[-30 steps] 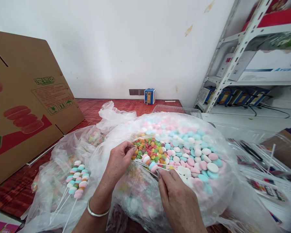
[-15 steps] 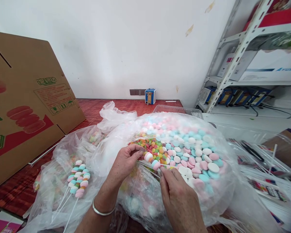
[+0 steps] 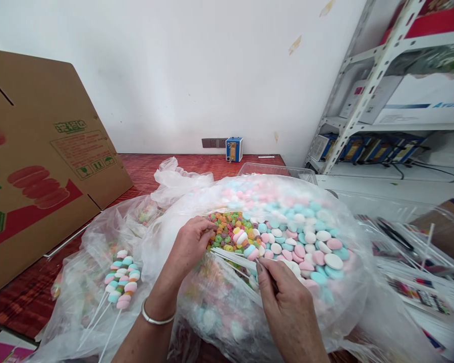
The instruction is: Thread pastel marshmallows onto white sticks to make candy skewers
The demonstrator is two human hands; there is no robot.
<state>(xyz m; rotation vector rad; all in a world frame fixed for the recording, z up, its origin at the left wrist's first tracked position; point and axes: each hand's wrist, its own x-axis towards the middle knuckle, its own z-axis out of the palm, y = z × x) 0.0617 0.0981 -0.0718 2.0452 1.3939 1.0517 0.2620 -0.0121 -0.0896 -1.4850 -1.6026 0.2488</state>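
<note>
- At frame centre, a gap has opened between left hand (image 3: 191,243) and candy skewer (image 3: 251,251); what left holds, I cannot tell.
- Right hand (image 3: 285,295), pinching, now supports it alone.

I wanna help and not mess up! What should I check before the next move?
1. Right hand gripping the candy stick: ok.
2. Left hand holding a candy: cannot tell, its fingertips are partly hidden.
3. Gummy rings close to the left hand: ok.
4. Bare white sticks lined up neatly: not ok, they fan out.
5. Loaded skewers apart from both hands: ok.
</note>
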